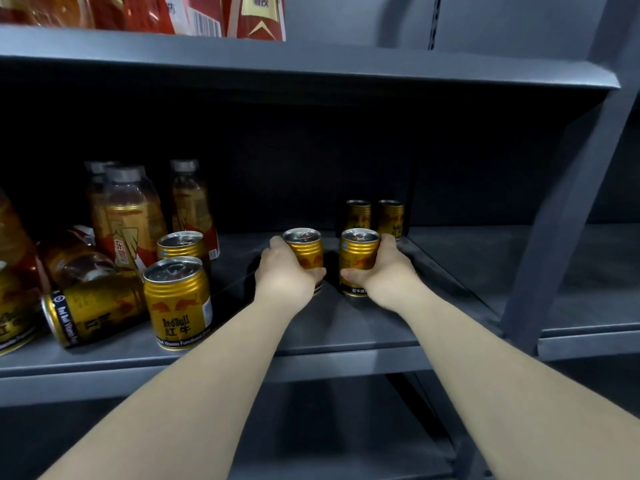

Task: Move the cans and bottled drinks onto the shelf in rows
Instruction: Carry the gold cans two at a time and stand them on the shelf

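Presently the step in hand looks like setting a second pair of cans into rows on the dark grey metal shelf (346, 327), whose deck runs beneath both forearms. Well to the left of the left hand (287, 271) stands a loose cluster of tall clear plastic bottles (131, 216) of amber drink with gold labels. In front of these sit the unsorted gold ribbed cans: a front upright can (178, 299), a second upright can (181, 244) behind it, and a toppled can (90, 310) lying on its side.

The left hand is wrapped round a left gold can (304, 251) and the right hand (384, 268) grips a right gold can (356, 251). Both cans are upright and side by side with a small gap between them. The right one appears to rest on the deck; the left one's base is hidden.

Just beyond the right hand's fingers, two back cans (358, 214) stand against the rear.

The next move probably calls for lining the held pair up squarely with those, releasing, then reaching left for the loose cans.
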Demonstrator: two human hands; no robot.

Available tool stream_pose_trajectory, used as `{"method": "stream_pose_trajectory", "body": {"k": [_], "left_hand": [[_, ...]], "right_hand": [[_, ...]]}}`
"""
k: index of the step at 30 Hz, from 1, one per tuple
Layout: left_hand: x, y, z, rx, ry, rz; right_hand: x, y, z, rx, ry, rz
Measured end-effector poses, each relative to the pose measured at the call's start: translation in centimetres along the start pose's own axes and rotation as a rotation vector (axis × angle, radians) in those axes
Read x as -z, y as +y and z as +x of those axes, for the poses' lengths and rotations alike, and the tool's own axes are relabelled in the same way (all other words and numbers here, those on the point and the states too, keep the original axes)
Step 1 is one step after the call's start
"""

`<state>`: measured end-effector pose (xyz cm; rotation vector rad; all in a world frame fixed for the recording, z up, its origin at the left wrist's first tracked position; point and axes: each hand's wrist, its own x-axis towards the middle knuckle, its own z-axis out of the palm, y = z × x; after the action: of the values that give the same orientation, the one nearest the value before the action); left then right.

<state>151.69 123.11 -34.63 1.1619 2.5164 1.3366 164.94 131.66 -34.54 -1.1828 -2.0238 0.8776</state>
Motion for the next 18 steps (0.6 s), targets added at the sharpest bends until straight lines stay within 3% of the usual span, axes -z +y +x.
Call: {"method": "stream_pose_trajectory", "body": {"k": [6,18], "left_hand": [[-1.0,2.3,0.8,-0.035,-0.009,-0.067],[-6.4,6.2,4.6,-0.151,-0.137,-0.159]], "right_hand": [[2.9,1.3,0.8,0.014,0.081,0.084],[6.2,4.2,5.5,-0.125,0.202,0.208]]}}
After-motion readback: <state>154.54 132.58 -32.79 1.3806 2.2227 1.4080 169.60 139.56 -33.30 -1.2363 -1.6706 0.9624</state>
